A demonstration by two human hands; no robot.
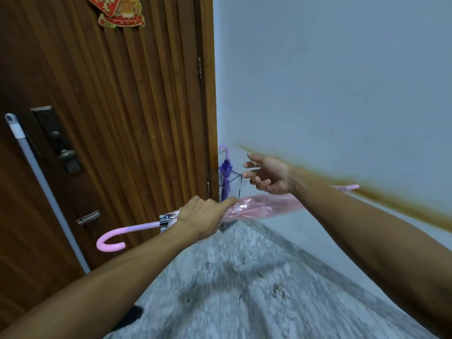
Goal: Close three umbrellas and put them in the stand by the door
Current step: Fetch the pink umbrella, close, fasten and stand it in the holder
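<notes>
The left hand [203,216] is clamped round the folded pink umbrella [259,206], held level, probably to keep the canopy gathered; the right hand [266,174] hovers just above it, fingers apart, empty; beyond both, the stand [236,178] holds a purple umbrella [225,172].

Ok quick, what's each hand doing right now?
Left hand: closed in a grip around the folded pink umbrella, near its handle end.
Right hand: open, fingers loosely spread, holding nothing, above the umbrella.
</notes>
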